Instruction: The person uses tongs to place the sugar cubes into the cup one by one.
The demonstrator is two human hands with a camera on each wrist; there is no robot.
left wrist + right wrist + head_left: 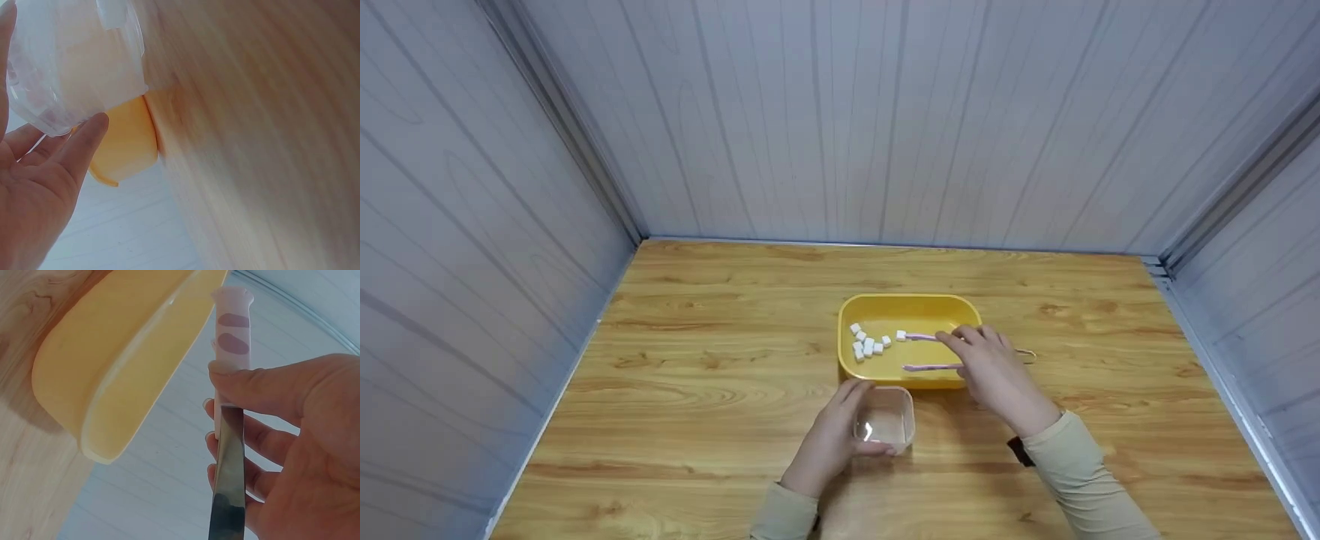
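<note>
My right hand (994, 375) grips a pair of tongs (233, 332) with pink-and-white patterned tips and metal arms. In the head view the two tong arms are spread apart over a yellow plastic basin (910, 298). The far tip is right at a single white cube (901, 335); the near tip stands apart from it. Several more white cubes (868, 347) lie clustered at the basin's left side. With thumb and fingers on opposite sides, my left hand (826, 441) holds a clear square plastic container (885, 420) just in front of the basin. Only its clear floor shows inside.
A wood-grain table (720, 337) carries everything. Pale panelled walls (840, 135) close it in at the back and on both sides. The basin's wall (126, 140) shows beyond the container in the left wrist view.
</note>
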